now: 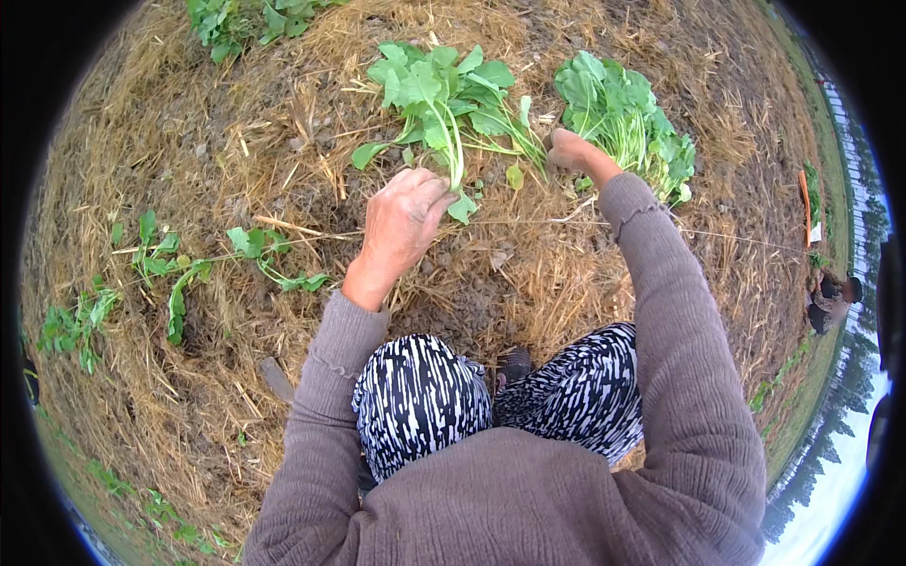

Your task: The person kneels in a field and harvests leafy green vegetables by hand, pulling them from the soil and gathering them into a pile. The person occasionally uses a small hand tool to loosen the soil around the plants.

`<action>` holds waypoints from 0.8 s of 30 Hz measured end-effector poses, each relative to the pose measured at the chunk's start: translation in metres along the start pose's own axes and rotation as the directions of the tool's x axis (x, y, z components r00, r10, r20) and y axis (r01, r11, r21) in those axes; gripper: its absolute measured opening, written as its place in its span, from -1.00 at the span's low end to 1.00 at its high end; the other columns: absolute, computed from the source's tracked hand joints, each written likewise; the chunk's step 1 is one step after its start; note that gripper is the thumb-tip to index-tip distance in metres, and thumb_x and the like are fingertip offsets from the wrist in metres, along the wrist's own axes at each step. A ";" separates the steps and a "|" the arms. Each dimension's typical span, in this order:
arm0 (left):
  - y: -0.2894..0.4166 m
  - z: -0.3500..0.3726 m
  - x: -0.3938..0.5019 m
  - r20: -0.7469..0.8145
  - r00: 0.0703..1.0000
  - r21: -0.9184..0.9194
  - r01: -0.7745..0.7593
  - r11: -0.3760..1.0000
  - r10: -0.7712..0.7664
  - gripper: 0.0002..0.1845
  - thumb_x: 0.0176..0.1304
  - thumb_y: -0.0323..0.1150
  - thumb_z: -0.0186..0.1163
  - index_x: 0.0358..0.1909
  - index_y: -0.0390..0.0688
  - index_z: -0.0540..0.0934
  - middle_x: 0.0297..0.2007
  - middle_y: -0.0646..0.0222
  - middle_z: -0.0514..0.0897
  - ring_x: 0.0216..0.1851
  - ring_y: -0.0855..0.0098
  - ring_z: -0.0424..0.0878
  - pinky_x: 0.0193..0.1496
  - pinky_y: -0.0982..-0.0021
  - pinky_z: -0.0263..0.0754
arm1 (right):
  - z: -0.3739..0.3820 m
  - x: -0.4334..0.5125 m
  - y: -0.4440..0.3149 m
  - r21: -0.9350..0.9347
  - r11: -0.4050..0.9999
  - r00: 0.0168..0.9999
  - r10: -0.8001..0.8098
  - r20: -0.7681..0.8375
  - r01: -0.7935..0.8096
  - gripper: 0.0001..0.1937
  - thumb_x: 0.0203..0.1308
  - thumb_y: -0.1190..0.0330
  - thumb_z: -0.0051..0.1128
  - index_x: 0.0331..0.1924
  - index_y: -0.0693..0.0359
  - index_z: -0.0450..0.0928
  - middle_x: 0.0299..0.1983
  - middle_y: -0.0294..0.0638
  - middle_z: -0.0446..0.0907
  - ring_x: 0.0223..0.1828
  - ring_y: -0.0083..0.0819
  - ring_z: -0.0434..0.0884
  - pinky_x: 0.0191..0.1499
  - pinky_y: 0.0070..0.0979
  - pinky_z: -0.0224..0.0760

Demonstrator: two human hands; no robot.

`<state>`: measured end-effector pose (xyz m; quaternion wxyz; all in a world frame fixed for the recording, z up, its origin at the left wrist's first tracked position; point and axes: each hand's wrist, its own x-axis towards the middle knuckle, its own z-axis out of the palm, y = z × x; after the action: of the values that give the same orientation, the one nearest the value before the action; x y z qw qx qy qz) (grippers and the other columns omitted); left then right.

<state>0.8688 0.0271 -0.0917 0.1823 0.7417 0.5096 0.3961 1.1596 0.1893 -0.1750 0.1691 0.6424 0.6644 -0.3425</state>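
My left hand (407,219) is closed around the pale stem of a broad-leaved green seedling (453,134), with its leaves pointing away from me. A small leaf hangs below the fingers. My right hand (572,154) has its fingers curled at the stem ends of a loose bunch of seedlings (506,131); the fingertips are partly hidden. Just right of that hand, a thicker bundle of leafy seedlings (612,99) lies on the straw mulch (559,265). Between my knees is a patch of bare dark soil (456,311).
A thin string (722,233) crosses the ground before me. Along its left side stand drooping seedlings (159,258). A flat grey object (276,378) lies by my left sleeve. More leafy plants (226,28) sit at the far left. Another person (829,304) crouches far right, near an orange object (805,209).
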 end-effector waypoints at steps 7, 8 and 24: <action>0.001 -0.015 0.007 -0.066 0.997 -0.091 0.035 0.995 -0.041 -0.86 0.04 -0.39 0.28 -0.41 -0.25 0.60 -0.47 0.28 0.60 -0.42 0.31 0.56 -0.36 0.36 0.46 | -0.015 -0.019 -0.008 0.187 0.982 0.997 -0.038 0.074 0.023 -0.79 -0.11 0.42 0.26 -0.40 0.42 0.61 -0.59 -0.16 0.56 -0.56 -0.45 0.48 -0.49 -0.45 0.33; 0.004 -0.014 0.011 -0.115 0.991 -0.160 0.054 0.986 -0.073 -0.85 0.05 -0.38 0.28 -0.41 -0.26 0.60 -0.47 0.27 0.61 -0.44 0.32 0.56 -0.36 0.37 0.47 | -0.025 -0.020 -0.003 0.246 0.969 0.998 -0.043 0.040 0.032 -0.87 -0.08 0.50 0.22 -0.42 0.40 0.61 -0.64 -0.20 0.53 -0.65 -0.51 0.44 -0.60 -0.52 0.28; 0.013 0.065 0.020 0.567 0.817 -0.394 0.379 0.837 -0.103 -0.70 0.18 -0.27 0.17 -0.28 -0.39 0.55 -0.34 -0.03 0.62 -0.32 0.13 0.62 -0.23 0.24 0.48 | -0.100 -0.093 -0.056 0.967 0.106 0.920 -0.348 -0.182 0.231 -0.78 0.07 0.61 0.12 -0.17 0.35 0.44 -0.31 -0.10 0.56 -0.56 -0.65 0.39 -0.58 -0.78 0.28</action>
<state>0.9300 0.0480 -0.1154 0.5462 0.6765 0.4155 0.2673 1.1376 0.1909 -0.0290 -0.3217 0.4396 0.3920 -0.7413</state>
